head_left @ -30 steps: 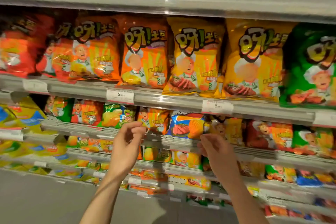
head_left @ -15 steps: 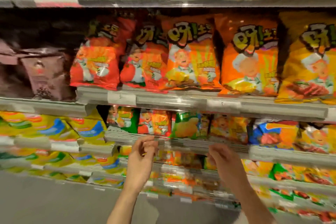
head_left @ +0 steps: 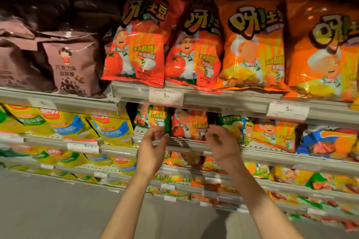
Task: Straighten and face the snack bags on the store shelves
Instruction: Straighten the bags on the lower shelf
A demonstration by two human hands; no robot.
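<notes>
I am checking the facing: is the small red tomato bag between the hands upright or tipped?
Upright. The red tomato bag stands on its bottom edge with its print facing out and level.

I count two hands: left hand (head_left: pixel 153 150), right hand (head_left: pixel 223 147). Upper shelf (head_left: pixel 223 97): two red tomato bags (head_left: pixel 136 48), two orange bags (head_left: pixel 252 44), two brown bags (head_left: pixel 75 64) clearly seen. Two price tags (head_left: pixel 166 96) readable on that rail. Lower-shelf bags too blurred, cannot count.
</notes>
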